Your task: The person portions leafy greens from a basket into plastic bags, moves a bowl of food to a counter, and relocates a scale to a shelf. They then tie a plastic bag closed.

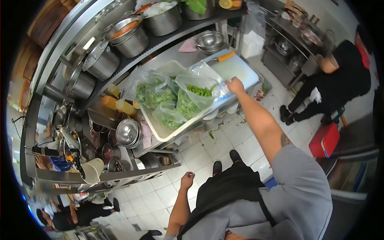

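My right hand (235,85) reaches over the counter with its fingers closed at the edge of a clear plastic bag (218,94) with blue print, beside the white cutting board (239,69). An orange-handled knife (224,56) lies on that board. Just left of the hand, an open bag of cut greens (200,91) rests in a cream plastic basket (159,133) among more bagged leafy greens (160,96). My left hand (187,180) hangs low over the floor, away from the counter, its fingers curled and nothing visible in them.
Steel pots (132,40) of ingredients line the shelf above. Stacked steel bowls (128,133) and a pink cloth (147,134) sit left of the basket. A co-worker (344,72) stands at right near a red box (324,140). Green scraps (212,133) litter the tiled floor.
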`<state>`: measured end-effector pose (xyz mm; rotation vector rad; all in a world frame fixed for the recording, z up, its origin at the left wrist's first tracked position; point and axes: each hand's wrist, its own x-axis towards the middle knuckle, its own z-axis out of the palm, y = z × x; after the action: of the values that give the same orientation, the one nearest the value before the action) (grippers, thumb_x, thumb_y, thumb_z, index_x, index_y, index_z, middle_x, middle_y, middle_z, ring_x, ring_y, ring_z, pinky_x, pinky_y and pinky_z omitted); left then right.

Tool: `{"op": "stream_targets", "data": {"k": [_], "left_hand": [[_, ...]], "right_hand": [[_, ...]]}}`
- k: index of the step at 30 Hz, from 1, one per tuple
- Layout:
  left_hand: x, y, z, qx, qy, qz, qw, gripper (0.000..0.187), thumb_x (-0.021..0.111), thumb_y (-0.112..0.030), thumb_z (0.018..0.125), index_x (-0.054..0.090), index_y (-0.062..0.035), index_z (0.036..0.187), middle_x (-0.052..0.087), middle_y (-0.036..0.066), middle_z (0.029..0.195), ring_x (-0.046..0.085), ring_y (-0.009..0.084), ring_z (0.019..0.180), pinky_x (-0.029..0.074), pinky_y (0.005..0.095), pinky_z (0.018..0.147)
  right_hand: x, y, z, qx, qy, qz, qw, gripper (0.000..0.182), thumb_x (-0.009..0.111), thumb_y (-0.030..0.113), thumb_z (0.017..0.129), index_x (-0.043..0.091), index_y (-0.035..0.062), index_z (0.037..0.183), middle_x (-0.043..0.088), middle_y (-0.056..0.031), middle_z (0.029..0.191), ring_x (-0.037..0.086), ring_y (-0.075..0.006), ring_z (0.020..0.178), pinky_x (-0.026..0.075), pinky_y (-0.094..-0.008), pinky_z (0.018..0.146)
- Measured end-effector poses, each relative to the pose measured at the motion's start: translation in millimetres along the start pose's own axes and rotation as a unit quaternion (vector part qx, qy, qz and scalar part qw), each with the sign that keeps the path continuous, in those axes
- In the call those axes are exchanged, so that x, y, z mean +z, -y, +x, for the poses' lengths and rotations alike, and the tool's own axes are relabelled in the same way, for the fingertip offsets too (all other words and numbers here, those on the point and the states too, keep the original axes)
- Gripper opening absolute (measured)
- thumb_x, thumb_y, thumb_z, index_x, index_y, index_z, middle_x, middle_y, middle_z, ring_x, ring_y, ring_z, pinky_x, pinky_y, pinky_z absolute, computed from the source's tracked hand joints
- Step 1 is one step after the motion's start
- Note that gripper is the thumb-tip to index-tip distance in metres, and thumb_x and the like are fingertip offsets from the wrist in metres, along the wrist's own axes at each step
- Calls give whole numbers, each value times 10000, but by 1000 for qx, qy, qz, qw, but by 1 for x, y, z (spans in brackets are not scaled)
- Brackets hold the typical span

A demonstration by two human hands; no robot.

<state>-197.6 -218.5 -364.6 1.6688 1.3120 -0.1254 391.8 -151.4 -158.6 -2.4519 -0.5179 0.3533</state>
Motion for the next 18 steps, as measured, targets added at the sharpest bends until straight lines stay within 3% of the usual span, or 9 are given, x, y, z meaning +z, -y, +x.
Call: {"op": "stream_targets", "data": {"k": [2, 4, 7, 8, 10, 11, 13, 16, 18], "left_hand": [[-3, -105, -39, 43, -30, 41, 998, 408, 618, -373, 887, 644, -55, 1142, 703, 180, 998, 671, 314, 955, 513, 387, 849], [18, -131, -40, 26, -8, -31, 999, 405, 615, -362, 891, 641, -55, 1153, 707, 166, 992, 675, 298, 949, 514, 378, 842], [31, -191, -55, 26, 13, -104, 994, 405, 605, -356, 906, 641, -31, 1145, 703, 165, 991, 678, 276, 939, 515, 367, 823], [38, -202, -52, 80, -16, -79, 994, 424, 609, -365, 906, 638, -15, 1143, 700, 165, 969, 679, 263, 927, 514, 357, 813], [46, -238, -48, 26, 36, -227, 973, 553, 595, -458, 917, 545, -46, 1282, 646, 132, 1161, 625, 252, 1060, 484, 368, 876], [47, -267, -50, -4, 74, -347, 935, 621, 583, -508, 920, 489, -67, 1349, 609, 115, 1252, 590, 246, 1127, 468, 382, 906], [60, -299, -55, -64, 180, -577, 794, 656, 514, -538, 957, 379, -108, 1433, 514, 78, 1385, 498, 231, 1248, 452, 421, 951], [80, -309, -50, -69, 228, -716, 656, 778, 540, -650, 889, 353, -127, 1434, 497, 117, 1367, 477, 235, 1251, 422, 440, 977], [87, -283, -49, -117, 91, -784, 602, 517, 552, -410, 955, 453, -85, 1345, 567, 128, 1252, 560, 268, 1147, 463, 448, 960]], "right_hand": [[15, 12, 8, -12, -2, -80, 997, 571, 691, 433, 777, 617, 8, 1151, 663, -221, 1118, 627, -341, 1078, 484, -427, 932], [25, 19, 5, -31, -3, -144, 989, 528, 699, 424, 761, 652, -10, 1059, 668, -237, 1080, 636, -349, 1052, 493, -438, 924], [56, -24, 58, -98, 147, -86, 981, 414, 682, 363, 770, 679, -25, 912, 671, -255, 977, 662, -337, 932, 510, -446, 780], [64, -33, 65, -125, 212, -82, 966, 391, 672, 344, 777, 680, -28, 896, 669, -255, 950, 666, -326, 876, 505, -440, 730], [23, -44, 7, -19, 284, 189, 940, 301, 638, 252, 806, 663, -32, 901, 650, -105, 851, 570, -214, 702, 468, -384, 639], [-4, -50, -30, -39, 324, 206, 923, 299, 624, 244, 830, 671, -33, 932, 672, -93, 898, 602, -204, 747, 479, -364, 668], [-19, -75, -100, -18, 406, 204, 891, 289, 601, 211, 868, 683, -12, 1033, 692, -98, 972, 632, -185, 892, 500, -341, 743], [-22, -76, -216, -43, 511, 166, 842, 311, 592, 208, 871, 671, -19, 1068, 687, -94, 1003, 623, -175, 901, 491, -333, 813], [22, -105, -235, 7, 659, 185, 729, 289, 586, 154, 894, 645, -3, 1130, 664, -62, 1057, 602, -167, 968, 468, -323, 873]]}}
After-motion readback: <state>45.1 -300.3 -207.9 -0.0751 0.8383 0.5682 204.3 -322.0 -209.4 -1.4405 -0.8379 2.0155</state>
